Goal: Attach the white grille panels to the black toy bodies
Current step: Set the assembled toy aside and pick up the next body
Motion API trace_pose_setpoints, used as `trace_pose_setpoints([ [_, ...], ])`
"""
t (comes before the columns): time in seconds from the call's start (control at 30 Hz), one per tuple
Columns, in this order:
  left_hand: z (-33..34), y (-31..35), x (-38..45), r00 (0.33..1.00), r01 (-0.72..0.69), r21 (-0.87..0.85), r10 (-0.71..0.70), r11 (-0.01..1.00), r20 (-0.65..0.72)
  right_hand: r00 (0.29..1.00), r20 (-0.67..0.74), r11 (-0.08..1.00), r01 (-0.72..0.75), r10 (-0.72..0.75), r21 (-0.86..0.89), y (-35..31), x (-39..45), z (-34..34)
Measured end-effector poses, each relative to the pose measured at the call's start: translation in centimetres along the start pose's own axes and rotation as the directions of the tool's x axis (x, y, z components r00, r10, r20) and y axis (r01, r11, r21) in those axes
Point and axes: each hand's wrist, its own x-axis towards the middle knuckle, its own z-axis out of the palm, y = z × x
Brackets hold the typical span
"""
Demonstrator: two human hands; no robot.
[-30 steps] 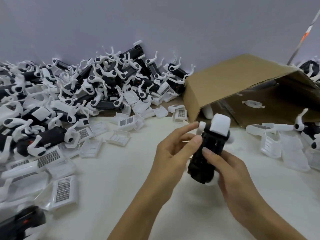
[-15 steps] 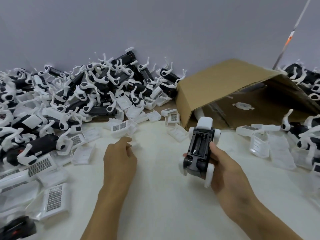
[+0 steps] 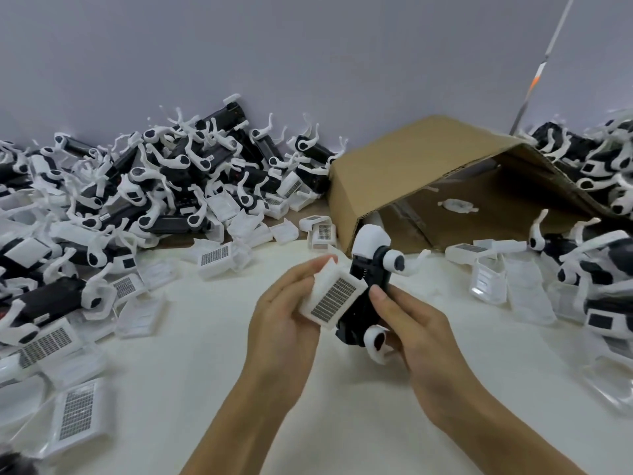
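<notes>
Grille panel: the white grille panel (image 3: 334,298) sits at centre frame, tilted, its dark mesh face toward the camera, its right edge against the black toy body (image 3: 368,293) but not seated that I can tell.
Toy body: held just right of the panel, white cap end pointing up toward the box, white wheels on its right side.
Left hand: the left hand (image 3: 287,323) holds the panel with curled fingers along its upper left edge, thumb hidden beneath.
Right hand: the right hand (image 3: 414,323) grips the body from below and right, thumb laid on its near side.
Step in hand: likely lining the panel over the body's open face.
Doing it well: square the panel's edges to the body first, keep the body steady in the right hand, then press evenly so that both sides catch; a skewed push may jam one side.
Spare panels: loose white panels (image 3: 80,413) lie lower left.
Supply: a pile of toy bodies (image 3: 164,180) fills the upper left.
Box: a cardboard box (image 3: 411,166) lies tipped, upper right.
</notes>
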Motion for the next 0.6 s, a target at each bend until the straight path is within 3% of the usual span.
trace_pose_setpoints([
  [0.13,0.7,-1.3,-0.4,0.956,-0.194,0.447,0.271,0.873,-0.114,1.000,-0.007,1.000,-0.004,0.004,0.002,0.1,-0.1,0.2],
  [0.23,0.3,-1.4,-0.5,0.883,-0.299,0.623,0.457,0.722,-0.106,0.999,0.044,1.000,0.004,-0.004,-0.013,0.3,-0.4,0.5],
  [0.3,-0.1,-1.3,-0.7,0.887,-0.294,0.648,0.453,0.702,-0.089,0.997,0.071,0.999,0.022,-0.021,-0.025,0.4,-0.7,0.7],
  [0.47,0.2,-1.0,-1.0,0.971,-0.228,0.483,0.237,0.846,0.042,0.998,0.041,0.998,0.044,-0.046,0.041,0.0,-0.6,0.5],
  [0.6,0.4,-1.1,-0.8,0.956,-0.272,0.452,0.293,0.850,0.024,0.998,0.004,0.994,0.061,-0.062,0.095,0.0,-0.2,0.3],
])
